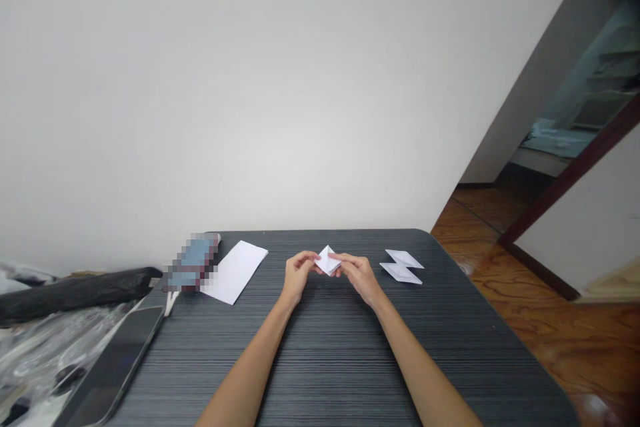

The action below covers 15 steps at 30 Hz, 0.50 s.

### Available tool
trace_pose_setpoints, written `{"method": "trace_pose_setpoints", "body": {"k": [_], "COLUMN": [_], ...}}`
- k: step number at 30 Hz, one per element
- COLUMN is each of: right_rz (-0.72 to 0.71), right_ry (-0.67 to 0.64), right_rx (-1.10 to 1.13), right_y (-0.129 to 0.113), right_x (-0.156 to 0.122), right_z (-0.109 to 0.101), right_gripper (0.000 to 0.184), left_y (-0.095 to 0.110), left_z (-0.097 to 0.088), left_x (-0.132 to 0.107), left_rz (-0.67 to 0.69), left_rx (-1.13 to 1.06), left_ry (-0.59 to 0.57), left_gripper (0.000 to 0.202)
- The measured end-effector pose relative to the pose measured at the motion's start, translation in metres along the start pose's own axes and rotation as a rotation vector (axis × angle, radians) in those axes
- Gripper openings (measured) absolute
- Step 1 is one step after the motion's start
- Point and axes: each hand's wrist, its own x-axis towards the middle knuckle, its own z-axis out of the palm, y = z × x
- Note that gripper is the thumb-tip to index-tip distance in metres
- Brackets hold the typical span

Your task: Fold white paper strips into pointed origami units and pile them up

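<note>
A small folded white paper (328,260), diamond-shaped with several layers, is held up just above the dark table. My left hand (299,271) pinches its left corner between thumb and fingers. On the opposite corner, my right hand (358,273) is closed in a similar pinch, its index finger lying across the front of the paper. To the right, two folded white paper pieces (404,268) shaped like slanted diamonds lie close together. White paper sheets (240,272) lie flat to the left of my hands.
The dark wood-grain table (330,360) stands against a white wall (320,93). A blurred-out object (193,263) sits beside the sheets. A phone (115,367) lies along the left edge, near a black roll (80,293) and clear plastic. Wooden floor (540,300) shows at right.
</note>
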Motion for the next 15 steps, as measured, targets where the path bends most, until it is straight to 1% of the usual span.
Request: {"method": "trace_pose_setpoints", "body": {"k": [2, 4, 5, 7, 9, 10, 12, 14, 15], "right_rz": [0.001, 0.014, 0.026, 0.057, 0.095, 0.11, 0.124, 0.116, 0.107], "right_ry": [-0.013, -0.029, -0.035, -0.04, -0.045, -0.06, -0.11, -0.157, -0.159], "right_rx": [-0.041, -0.057, -0.045, 0.003, 0.046, 0.058, 0.066, 0.045, 0.022], "right_y": [-0.0032, -0.0041, -0.0036, -0.0012, 0.0009, 0.0012, 0.0002, -0.0017, -0.0023], "right_x": [-0.0008, -0.0011, -0.001, -0.0007, -0.0006, -0.0008, -0.0014, -0.0021, -0.0022], "right_z": [0.0007, 0.0028, 0.0036, 0.0038, 0.0021, 0.0007, -0.002, -0.0034, -0.0035], "right_gripper": [0.024, 0.026, 0.03, 0.046, 0.058, 0.06, 0.058, 0.051, 0.047], "left_y": [-0.0018, -0.0038, -0.0045, -0.0051, -0.0042, -0.0033, -0.0009, 0.0012, 0.0019], "left_z": [0.0024, 0.0059, 0.0075, 0.0094, 0.009, 0.0082, 0.0063, 0.0054, 0.0056], "left_x": [-0.0011, -0.0023, -0.0027, -0.0029, -0.0025, -0.0022, -0.002, -0.0023, -0.0027], "left_rz": [-0.026, -0.058, -0.077, -0.105, -0.11, -0.104, -0.094, -0.099, -0.107], "left_rx": [-0.004, 0.018, 0.032, 0.055, 0.082, 0.091, 0.089, 0.062, 0.045], "left_ry": [-0.022, -0.04, -0.052, -0.078, -0.1, -0.103, -0.092, -0.085, -0.089], "left_gripper": [0.017, 0.024, 0.031, 0.042, 0.042, 0.038, 0.03, 0.028, 0.028]}}
